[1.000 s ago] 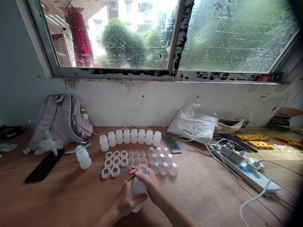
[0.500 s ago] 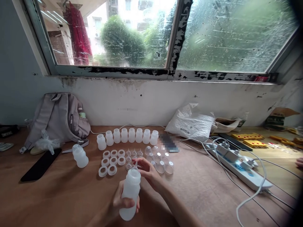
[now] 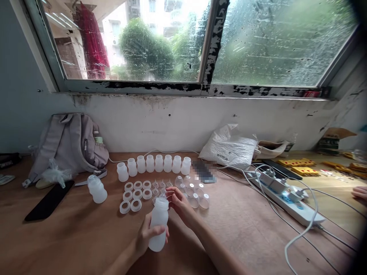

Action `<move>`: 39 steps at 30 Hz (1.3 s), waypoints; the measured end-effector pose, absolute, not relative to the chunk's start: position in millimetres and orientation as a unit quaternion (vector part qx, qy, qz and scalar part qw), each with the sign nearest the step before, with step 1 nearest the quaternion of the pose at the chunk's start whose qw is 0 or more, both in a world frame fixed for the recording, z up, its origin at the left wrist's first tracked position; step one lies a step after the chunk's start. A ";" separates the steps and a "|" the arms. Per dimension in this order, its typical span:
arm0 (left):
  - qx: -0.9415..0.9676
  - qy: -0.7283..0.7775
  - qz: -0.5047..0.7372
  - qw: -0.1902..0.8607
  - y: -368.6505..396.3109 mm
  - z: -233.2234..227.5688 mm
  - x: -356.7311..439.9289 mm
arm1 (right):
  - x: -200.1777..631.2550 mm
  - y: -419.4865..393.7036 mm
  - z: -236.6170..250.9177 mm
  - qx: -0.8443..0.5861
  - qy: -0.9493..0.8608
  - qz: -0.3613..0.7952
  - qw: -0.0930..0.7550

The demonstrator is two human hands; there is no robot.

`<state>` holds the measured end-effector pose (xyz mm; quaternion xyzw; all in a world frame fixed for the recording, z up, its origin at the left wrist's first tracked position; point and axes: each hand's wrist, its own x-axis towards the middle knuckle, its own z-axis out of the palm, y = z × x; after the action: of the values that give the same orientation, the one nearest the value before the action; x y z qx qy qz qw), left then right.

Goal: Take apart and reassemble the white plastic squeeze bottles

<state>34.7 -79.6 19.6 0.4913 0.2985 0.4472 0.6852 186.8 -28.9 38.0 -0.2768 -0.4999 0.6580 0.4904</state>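
My left hand [image 3: 145,236] is wrapped round a frosted white baby bottle [image 3: 158,227], which leans slightly to the right above the table. A clear bottle nipple [image 3: 162,193] shows at the bottle's mouth. Just right of it is my right hand [image 3: 180,206], its fingers loosely curved and apart; whether a fingertip touches the nipple is hard to see. Beyond the hands lie several white screw rings [image 3: 138,194], several clear nipples [image 3: 155,184], and several clear domed caps [image 3: 195,200]. Behind them, several frosted bottles [image 3: 150,164] stand in a row.
Another frosted bottle [image 3: 97,189] stands at left, near a black flat pad [image 3: 49,201] and a backpack [image 3: 70,143]. On the right are a power strip [image 3: 289,198] with cables, a silver bag [image 3: 229,147] and yellow parts [image 3: 305,171]. Another person's hand [image 3: 359,193] shows at the right edge.
The bottle in my left hand has moved up slightly and away from me. My right fingers have shifted a little right, off the nipple's tip. The other person's hand shows more.
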 end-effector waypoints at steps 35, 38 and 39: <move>0.562 0.325 0.309 0.695 -70.8 48.6 16.3 | 184.7 -37.7 45.0 -0.294 -0.405 0.650 0.571; 0.565 0.309 0.280 0.712 -77.6 52.9 8.7 | 185.3 -39.3 47.5 -0.284 -0.379 0.680 0.560; 0.565 0.303 0.268 0.719 -79.7 53.8 5.9 | 186.4 -38.8 47.8 -0.284 -0.370 0.685 0.560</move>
<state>5.9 -79.7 53.8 0.5650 0.3029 0.2677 0.7193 186.4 -38.8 47.8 -0.2844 -0.3702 0.6846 0.5598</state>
